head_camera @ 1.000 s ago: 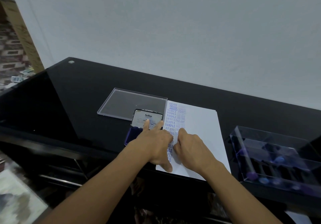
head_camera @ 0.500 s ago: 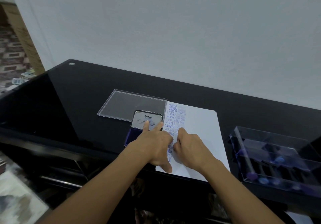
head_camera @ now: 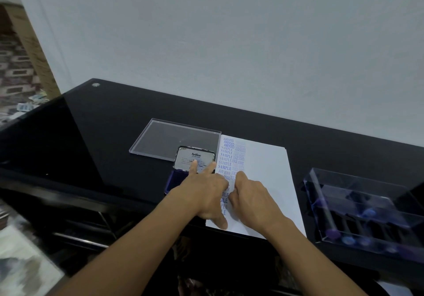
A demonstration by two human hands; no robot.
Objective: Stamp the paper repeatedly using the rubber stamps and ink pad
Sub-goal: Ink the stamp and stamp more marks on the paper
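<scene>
Left hand grip: my left hand (head_camera: 206,194) lies flat with its fingers straight and spread. Its thumb (head_camera: 221,223) rests on the near left corner of the paper, and two fingertips reach over the ink pad's lid.
Right hand grip: my right hand (head_camera: 252,197) is curled knuckles-up and pressed down on the paper just beside the left hand. From here I cannot tell whether it holds anything underneath.
Paper: the white paper (head_camera: 270,181) lies flat on the table. Blue prints run down its left edge in two columns, and I can read AMENDED, SAMPLE, AIR MAIL and FAX OUT.
Ink pad: the ink pad (head_camera: 175,179) sits open, touching the paper's left edge. Its dark blue bed is partly under my left hand, and its lid (head_camera: 195,155), marked Artline, is tilted up behind.
Stamps: the rubber stamps (head_camera: 332,233) show blue and purple knobs and sit in a clear box (head_camera: 367,210) well right of the paper.
Clear cover: a flat clear cover (head_camera: 174,139) lies behind the ink pad, touching the paper's far left corner.
Table: a glossy black table (head_camera: 103,135) stands against a pale wall (head_camera: 229,43).
</scene>
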